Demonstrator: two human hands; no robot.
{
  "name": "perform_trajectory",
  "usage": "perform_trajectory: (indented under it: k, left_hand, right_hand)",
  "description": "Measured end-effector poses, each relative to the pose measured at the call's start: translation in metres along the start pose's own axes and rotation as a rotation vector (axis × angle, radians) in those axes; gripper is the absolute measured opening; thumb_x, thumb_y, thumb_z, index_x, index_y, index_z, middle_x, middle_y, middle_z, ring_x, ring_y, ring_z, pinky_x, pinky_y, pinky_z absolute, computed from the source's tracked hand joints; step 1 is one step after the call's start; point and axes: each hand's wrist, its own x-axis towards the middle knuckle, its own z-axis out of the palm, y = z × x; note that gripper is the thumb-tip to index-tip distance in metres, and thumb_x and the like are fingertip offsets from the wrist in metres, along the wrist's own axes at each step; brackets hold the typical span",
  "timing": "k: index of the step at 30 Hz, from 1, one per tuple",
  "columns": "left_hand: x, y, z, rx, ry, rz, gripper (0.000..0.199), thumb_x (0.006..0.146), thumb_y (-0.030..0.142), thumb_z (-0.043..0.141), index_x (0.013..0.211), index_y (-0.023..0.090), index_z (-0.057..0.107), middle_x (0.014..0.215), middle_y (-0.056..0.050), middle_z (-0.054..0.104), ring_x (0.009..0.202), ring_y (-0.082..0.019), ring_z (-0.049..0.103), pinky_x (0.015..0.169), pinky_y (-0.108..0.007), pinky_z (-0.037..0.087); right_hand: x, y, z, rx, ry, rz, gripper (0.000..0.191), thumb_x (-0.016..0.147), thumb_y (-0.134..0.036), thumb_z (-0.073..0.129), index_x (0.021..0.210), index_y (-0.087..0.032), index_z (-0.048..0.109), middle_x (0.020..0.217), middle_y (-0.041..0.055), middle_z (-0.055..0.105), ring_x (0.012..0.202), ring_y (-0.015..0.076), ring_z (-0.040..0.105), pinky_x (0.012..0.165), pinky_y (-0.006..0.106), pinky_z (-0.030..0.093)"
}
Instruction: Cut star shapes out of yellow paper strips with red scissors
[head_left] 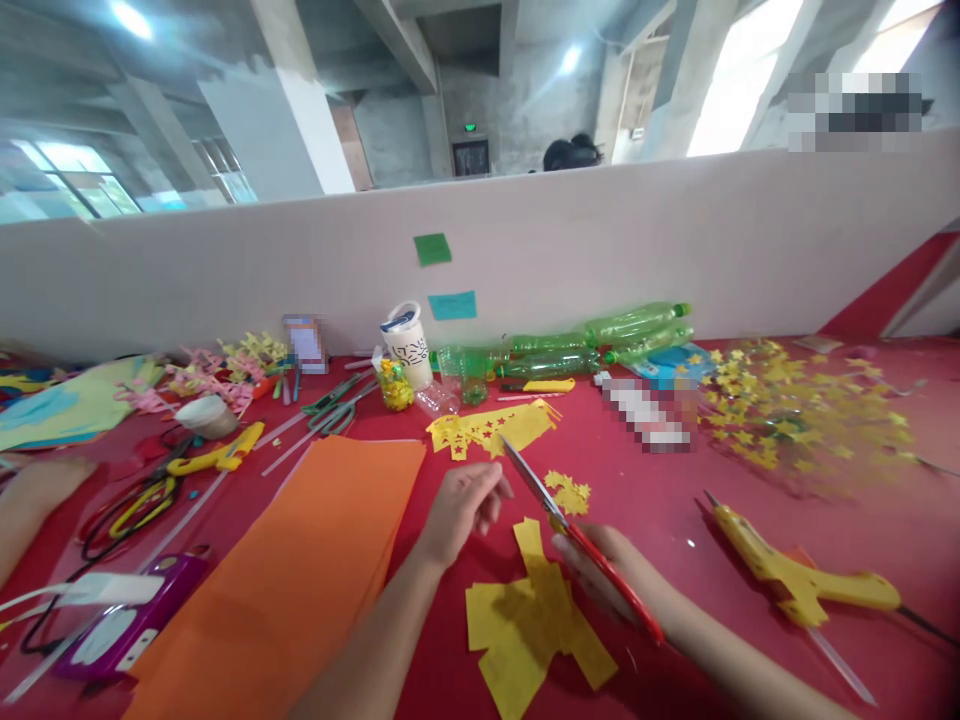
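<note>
From where I stand, the person's right hand (622,550) is closed around a pair of red-handled scissors (585,548). The handles run back along the palm and wrist, which seems to let the blades point forward and leftward, away from the body. The blades look nearly together.

Just left of the blades is the left hand (461,508), thumb and fingers drawn in close to one another; whether they pinch some small scrap, I cannot tell. It sits near the cutting end, perhaps to steady whatever meets the blades.

Both forearms come in low from the near edge and converge, the left reaching a little further forward, wrist raised, the right slanting in across the table.

Under and beside the grip lie flat yellow pieces (517,625), within easy reach, I'd judge. Just ahead of the right hand is a little heap of yellow stars (568,494), and past the blade tips a yellow strip (491,430) with star-shaped holes.

Further out, orange sheets (300,560) lie left of the left hand, a yellow glue gun (806,580) right of the scissors, and green bottles (555,362) beyond the strip.
</note>
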Motion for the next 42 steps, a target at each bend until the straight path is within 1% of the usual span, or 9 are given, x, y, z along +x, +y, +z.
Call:
perform_trajectory:
  k: [1, 4, 6, 8, 14, 19, 26, 33, 42]
  left_hand:
    - [0.0, -0.002, 0.004, -0.045, 0.013, -0.01, 0.035, 0.086, 0.044, 0.049, 0.068, 0.015, 0.058, 0.049, 0.003, 0.049, 0.04, -0.007, 0.04, 0.041, -0.021, 0.028]
    - [0.001, -0.008, 0.012, -0.195, 0.134, -0.019, 0.031, 0.085, 0.041, 0.053, 0.067, 0.016, 0.053, 0.052, 0.003, 0.051, 0.043, -0.007, 0.043, 0.043, -0.02, 0.032]
    - [0.004, -0.011, 0.011, -0.244, 0.19, 0.002, 0.027, 0.085, 0.039, 0.054, 0.068, 0.017, 0.052, 0.052, 0.004, 0.05, 0.044, -0.007, 0.043, 0.044, -0.019, 0.032]
    - [0.005, -0.012, 0.007, -0.245, 0.206, 0.026, 0.025, 0.085, 0.036, 0.053, 0.07, 0.017, 0.053, 0.053, 0.004, 0.05, 0.045, -0.007, 0.043, 0.044, -0.019, 0.033]
    - [0.006, -0.011, -0.001, -0.162, 0.196, 0.061, 0.023, 0.086, 0.031, 0.05, 0.068, 0.016, 0.055, 0.055, 0.003, 0.051, 0.047, -0.008, 0.045, 0.046, -0.02, 0.035]
    - [0.007, -0.012, -0.002, -0.097, 0.207, 0.06, 0.025, 0.085, 0.032, 0.05, 0.066, 0.017, 0.054, 0.053, 0.004, 0.05, 0.046, -0.008, 0.045, 0.046, -0.021, 0.036]
    - [0.006, -0.011, -0.001, -0.055, 0.223, 0.046, 0.026, 0.085, 0.035, 0.051, 0.067, 0.017, 0.056, 0.051, 0.004, 0.049, 0.044, -0.008, 0.045, 0.046, -0.021, 0.035]
    - [0.007, -0.013, -0.002, -0.051, 0.216, 0.046, 0.027, 0.084, 0.036, 0.052, 0.066, 0.017, 0.056, 0.05, 0.004, 0.049, 0.043, -0.008, 0.044, 0.044, -0.02, 0.034]
    - [0.009, -0.011, -0.011, -0.057, 0.154, -0.011, 0.026, 0.081, 0.036, 0.055, 0.065, 0.016, 0.058, 0.049, 0.004, 0.049, 0.043, -0.007, 0.042, 0.042, -0.019, 0.033]
  right_hand:
    - [0.0, 0.0, 0.0, -0.028, 0.003, -0.033, 0.047, 0.084, -0.056, 0.051, 0.06, -0.02, 0.033, 0.051, -0.0074, 0.03, 0.045, 0.007, 0.028, 0.041, 0.02, 0.021]
    - [0.0, -0.001, -0.001, -0.085, -0.019, -0.102, 0.044, 0.084, -0.053, 0.053, 0.061, -0.019, 0.036, 0.058, -0.0061, 0.031, 0.053, 0.0083, 0.029, 0.047, 0.021, 0.024]
    - [-0.001, -0.001, -0.001, -0.071, -0.056, -0.086, 0.042, 0.085, -0.051, 0.052, 0.062, -0.019, 0.037, 0.059, -0.0056, 0.033, 0.054, 0.0086, 0.03, 0.047, 0.021, 0.024]
    - [-0.001, -0.001, -0.001, -0.043, -0.082, -0.064, 0.041, 0.085, -0.051, 0.052, 0.063, -0.018, 0.038, 0.059, -0.0052, 0.035, 0.054, 0.0087, 0.032, 0.047, 0.021, 0.025]
    - [-0.002, 0.001, -0.004, 0.062, -0.169, -0.039, 0.045, 0.084, -0.057, 0.051, 0.065, -0.018, 0.039, 0.056, -0.0061, 0.033, 0.051, 0.0077, 0.029, 0.045, 0.021, 0.022]
    - [-0.007, -0.008, -0.011, 0.047, -0.244, -0.035, 0.049, 0.083, -0.062, 0.05, 0.065, -0.019, 0.038, 0.055, -0.0062, 0.034, 0.05, 0.0072, 0.029, 0.044, 0.02, 0.021]
    - [-0.007, -0.014, -0.013, -0.004, -0.219, -0.061, 0.048, 0.084, -0.062, 0.05, 0.065, -0.018, 0.041, 0.056, -0.0054, 0.037, 0.05, 0.0077, 0.032, 0.044, 0.02, 0.022]
    - [-0.003, -0.002, -0.01, 0.074, -0.231, 0.01, 0.05, 0.082, -0.064, 0.05, 0.063, -0.019, 0.036, 0.052, -0.0073, 0.032, 0.046, 0.0065, 0.027, 0.042, 0.021, 0.02]
    - [-0.004, -0.006, -0.012, 0.054, -0.209, 0.035, 0.053, 0.082, -0.065, 0.049, 0.059, -0.02, 0.032, 0.05, -0.0073, 0.03, 0.044, 0.006, 0.027, 0.04, 0.02, 0.019]
